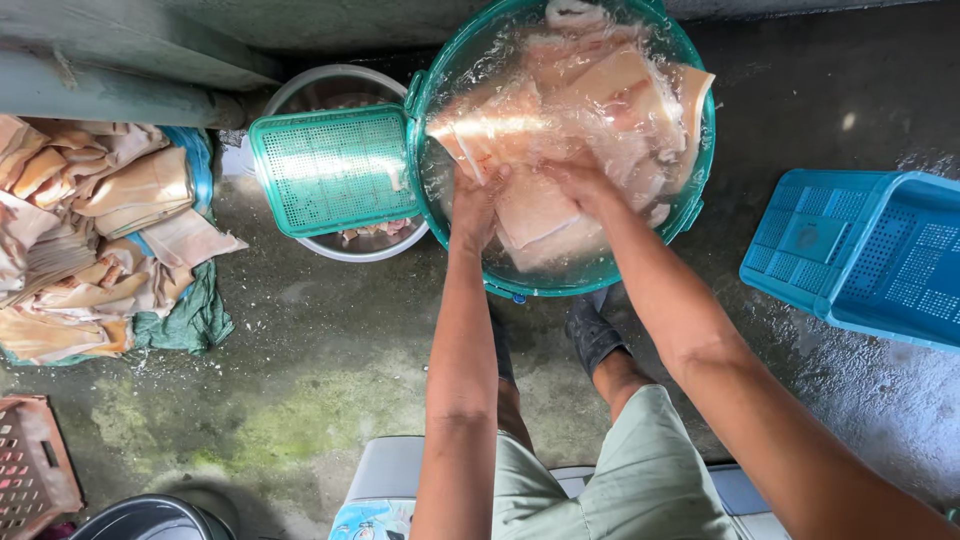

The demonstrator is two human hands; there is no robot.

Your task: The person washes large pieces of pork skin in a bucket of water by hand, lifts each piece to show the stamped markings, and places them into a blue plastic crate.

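Both hands' fingers (490, 185) gripping pale slab (535, 215) underwater, green basin (445, 215).

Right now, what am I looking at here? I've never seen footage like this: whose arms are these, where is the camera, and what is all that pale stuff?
The camera sits on a person's head and looks down, so the two bare arms are their own. Both hands are in a green basin of water: the left hand and right hand rest on pale slabs of pork skin soaking there. Whether the fingers grip a slab is hard to tell through the water. A green perforated tray lies over a metal bowl beside the basin. More slabs are piled on a cloth at the left, a blue plastic crate stands at the right, all on a wet concrete floor.
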